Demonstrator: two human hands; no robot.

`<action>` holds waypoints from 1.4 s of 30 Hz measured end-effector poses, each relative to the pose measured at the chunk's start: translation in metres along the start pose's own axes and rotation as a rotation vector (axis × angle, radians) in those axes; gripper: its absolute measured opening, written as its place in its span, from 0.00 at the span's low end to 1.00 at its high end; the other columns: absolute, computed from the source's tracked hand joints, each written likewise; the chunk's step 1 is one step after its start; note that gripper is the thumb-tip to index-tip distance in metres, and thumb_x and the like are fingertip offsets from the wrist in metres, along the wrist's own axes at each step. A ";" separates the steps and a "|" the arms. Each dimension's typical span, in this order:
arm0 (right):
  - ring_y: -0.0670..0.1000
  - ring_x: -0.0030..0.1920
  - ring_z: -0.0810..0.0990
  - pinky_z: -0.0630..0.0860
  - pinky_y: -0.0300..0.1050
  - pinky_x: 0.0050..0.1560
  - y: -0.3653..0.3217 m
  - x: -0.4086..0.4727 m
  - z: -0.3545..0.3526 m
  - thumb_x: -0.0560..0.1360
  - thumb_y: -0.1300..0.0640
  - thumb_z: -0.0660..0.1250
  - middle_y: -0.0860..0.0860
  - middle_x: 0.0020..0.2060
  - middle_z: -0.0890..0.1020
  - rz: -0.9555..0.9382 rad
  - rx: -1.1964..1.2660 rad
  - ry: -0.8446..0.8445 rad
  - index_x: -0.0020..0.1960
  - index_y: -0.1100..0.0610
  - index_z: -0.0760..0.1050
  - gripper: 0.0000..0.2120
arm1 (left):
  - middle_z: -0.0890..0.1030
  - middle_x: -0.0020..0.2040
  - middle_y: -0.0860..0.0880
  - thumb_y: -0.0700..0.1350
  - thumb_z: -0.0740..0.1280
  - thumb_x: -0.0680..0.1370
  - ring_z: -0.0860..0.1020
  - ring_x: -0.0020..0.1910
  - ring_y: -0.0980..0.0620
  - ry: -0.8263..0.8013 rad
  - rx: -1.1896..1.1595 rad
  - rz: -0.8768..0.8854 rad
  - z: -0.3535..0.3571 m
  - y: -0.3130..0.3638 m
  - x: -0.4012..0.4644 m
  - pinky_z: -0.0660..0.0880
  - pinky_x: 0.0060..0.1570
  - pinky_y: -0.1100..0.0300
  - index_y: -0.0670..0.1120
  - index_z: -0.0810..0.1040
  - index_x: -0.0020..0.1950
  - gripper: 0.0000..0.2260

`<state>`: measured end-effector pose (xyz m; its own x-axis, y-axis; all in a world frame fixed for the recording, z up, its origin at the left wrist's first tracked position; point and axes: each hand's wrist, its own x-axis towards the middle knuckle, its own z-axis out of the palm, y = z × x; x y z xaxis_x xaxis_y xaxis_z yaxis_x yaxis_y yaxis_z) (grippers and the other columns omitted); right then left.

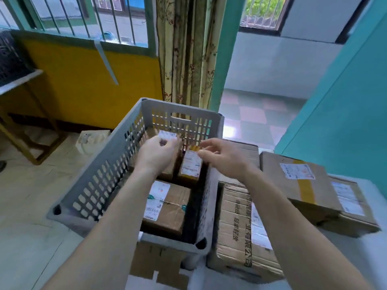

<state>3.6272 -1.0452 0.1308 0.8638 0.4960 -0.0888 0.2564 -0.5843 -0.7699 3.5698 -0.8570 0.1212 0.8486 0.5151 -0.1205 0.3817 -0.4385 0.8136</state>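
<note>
A grey perforated crate [109,170] stands in front of me with three brown cardboard parcels in it. My left hand [156,154] reaches into the crate's far end and grips the top of a parcel with a white label [167,135]. My right hand [223,158] hovers over the crate's right rim with relaxed, slightly bent fingers and holds nothing. Its fingertips are just above a small labelled parcel [191,167]. A larger taped parcel [167,206] lies in the near half of the crate.
To the right of the crate lie a corrugated carton with printed text [236,227] and two stacked labelled cartons [297,181]. A flat carton [155,262] lies under the crate. A wooden table [18,80] stands at the left, a curtain [186,49] and an open doorway beyond.
</note>
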 end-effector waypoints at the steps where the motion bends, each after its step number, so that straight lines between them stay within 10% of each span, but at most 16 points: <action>1: 0.48 0.53 0.83 0.82 0.53 0.57 0.008 -0.014 -0.010 0.80 0.48 0.69 0.48 0.52 0.84 0.017 0.033 0.046 0.65 0.52 0.78 0.15 | 0.83 0.48 0.48 0.56 0.62 0.82 0.80 0.50 0.47 -0.022 -0.041 0.064 0.010 0.009 -0.006 0.77 0.52 0.49 0.47 0.79 0.47 0.15; 8: 0.52 0.52 0.85 0.83 0.58 0.55 0.080 -0.098 -0.050 0.81 0.48 0.69 0.50 0.50 0.85 0.168 0.101 0.269 0.59 0.48 0.79 0.08 | 0.83 0.47 0.52 0.56 0.66 0.82 0.82 0.48 0.53 -0.322 -0.151 0.371 0.097 0.054 -0.071 0.80 0.52 0.52 0.51 0.79 0.52 0.09; 13: 0.51 0.56 0.83 0.84 0.50 0.55 0.135 -0.129 -0.054 0.81 0.49 0.70 0.51 0.53 0.84 0.251 0.129 0.302 0.65 0.55 0.79 0.16 | 0.80 0.51 0.57 0.54 0.67 0.82 0.79 0.51 0.63 -0.437 -0.117 0.371 0.149 0.049 -0.105 0.73 0.43 0.76 0.48 0.78 0.60 0.12; 16: 0.44 0.53 0.81 0.79 0.37 0.48 0.164 -0.144 -0.053 0.81 0.48 0.68 0.46 0.53 0.83 0.297 0.133 0.289 0.66 0.53 0.77 0.16 | 0.80 0.62 0.52 0.55 0.68 0.81 0.78 0.61 0.54 -0.412 -0.011 0.338 0.177 0.028 -0.112 0.74 0.57 0.66 0.45 0.76 0.68 0.20; 23: 0.46 0.57 0.78 0.76 0.42 0.57 0.220 -0.170 -0.031 0.80 0.46 0.70 0.43 0.57 0.78 0.428 0.194 0.127 0.71 0.49 0.69 0.23 | 0.61 0.81 0.41 0.61 0.63 0.81 0.64 0.77 0.40 -0.278 0.273 -0.161 0.221 -0.042 -0.135 0.64 0.74 0.47 0.45 0.53 0.83 0.37; 31: 0.46 0.64 0.78 0.73 0.51 0.71 0.267 -0.199 -0.004 0.70 0.32 0.71 0.39 0.66 0.78 0.487 0.320 -0.094 0.77 0.41 0.58 0.41 | 0.82 0.61 0.54 0.62 0.67 0.79 0.80 0.61 0.50 -0.391 0.192 -0.186 0.216 -0.067 -0.160 0.75 0.63 0.52 0.56 0.72 0.68 0.20; 42: 0.44 0.69 0.75 0.71 0.49 0.74 0.288 -0.232 -0.009 0.64 0.24 0.73 0.38 0.72 0.73 0.510 0.292 -0.176 0.80 0.33 0.48 0.54 | 0.81 0.63 0.58 0.79 0.73 0.56 0.80 0.61 0.58 -0.746 0.101 -0.127 0.216 -0.099 -0.173 0.74 0.67 0.54 0.58 0.51 0.81 0.61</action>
<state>3.5041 -1.3343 -0.0650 0.7553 0.3131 -0.5758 -0.3215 -0.5885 -0.7418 3.4638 -1.0620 -0.0617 0.8047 -0.0523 -0.5914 0.4944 -0.4925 0.7163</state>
